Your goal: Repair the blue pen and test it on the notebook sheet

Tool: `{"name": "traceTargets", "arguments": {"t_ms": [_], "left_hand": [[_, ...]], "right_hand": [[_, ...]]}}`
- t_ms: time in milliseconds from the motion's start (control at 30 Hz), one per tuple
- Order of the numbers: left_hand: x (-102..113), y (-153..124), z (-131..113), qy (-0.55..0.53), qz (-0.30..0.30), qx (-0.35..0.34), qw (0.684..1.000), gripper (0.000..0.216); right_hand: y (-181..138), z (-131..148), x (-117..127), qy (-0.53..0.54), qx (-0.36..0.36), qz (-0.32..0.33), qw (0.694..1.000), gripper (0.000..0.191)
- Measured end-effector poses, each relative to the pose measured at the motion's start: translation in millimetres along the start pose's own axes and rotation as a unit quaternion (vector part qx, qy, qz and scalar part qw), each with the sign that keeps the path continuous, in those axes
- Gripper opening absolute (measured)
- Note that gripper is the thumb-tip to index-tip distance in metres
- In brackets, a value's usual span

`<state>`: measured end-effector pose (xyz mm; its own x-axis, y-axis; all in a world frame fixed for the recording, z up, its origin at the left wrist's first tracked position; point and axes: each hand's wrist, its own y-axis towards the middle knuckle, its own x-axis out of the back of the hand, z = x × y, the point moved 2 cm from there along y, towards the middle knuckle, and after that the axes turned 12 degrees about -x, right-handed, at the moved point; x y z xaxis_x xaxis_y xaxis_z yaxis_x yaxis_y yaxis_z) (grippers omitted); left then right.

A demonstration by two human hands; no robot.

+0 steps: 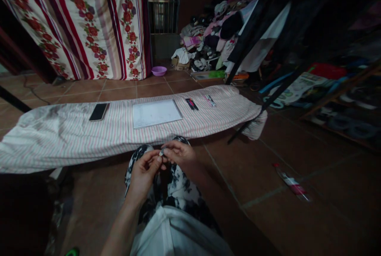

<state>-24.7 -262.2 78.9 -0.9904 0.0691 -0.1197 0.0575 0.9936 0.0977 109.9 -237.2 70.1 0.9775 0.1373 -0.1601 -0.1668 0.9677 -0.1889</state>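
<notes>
- The scene is viewed from the wearer's head, forward and downward.
- The left hand [145,170] and right hand [183,154] are seen from close above.
- The counter [119,135] is framed just beyond, the curtain [99,22] farther back.

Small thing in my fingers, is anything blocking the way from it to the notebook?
Nothing visible but your own fingers: left hand and right hand meet at the small thing, and beyond them the near edge of the striped cloth lies before the notebook.

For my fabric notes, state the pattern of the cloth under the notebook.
The cloth: thin pinkish and greyish stripes on white; head view.
</notes>
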Motion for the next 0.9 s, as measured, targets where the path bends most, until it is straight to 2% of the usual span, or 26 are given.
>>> {"name": "traceTargets", "arguments": {"t_ms": [167,333,500,900], "left_hand": [[-1.0,0.3,-2.9,0.018,0.011,-0.01,1.0,0.035],[-2.0,0.8,0.9,-0.014,-0.001,0.0,1.0,0.034],[-2.4,0.8,5.9,-0.015,-0.003,0.013,1.0,0.033],[-3.2,1.8,9.2,0.007,0.024,0.019,1.0,0.035]], "right_hand": [[-0.5,-2.2,2.2,0.001,-0.013,0.006,1.0,0.029],[-1.5,-1.4,6.1,0.012,-0.013,0.017,1.0,0.037],[-1.7,-0.6,7.9,-0.016,-0.002,0.017,1.0,0.03],[1.8,-3.1,9.9,-0.036,-0.029,-0.01,0.999,0.022]]}}
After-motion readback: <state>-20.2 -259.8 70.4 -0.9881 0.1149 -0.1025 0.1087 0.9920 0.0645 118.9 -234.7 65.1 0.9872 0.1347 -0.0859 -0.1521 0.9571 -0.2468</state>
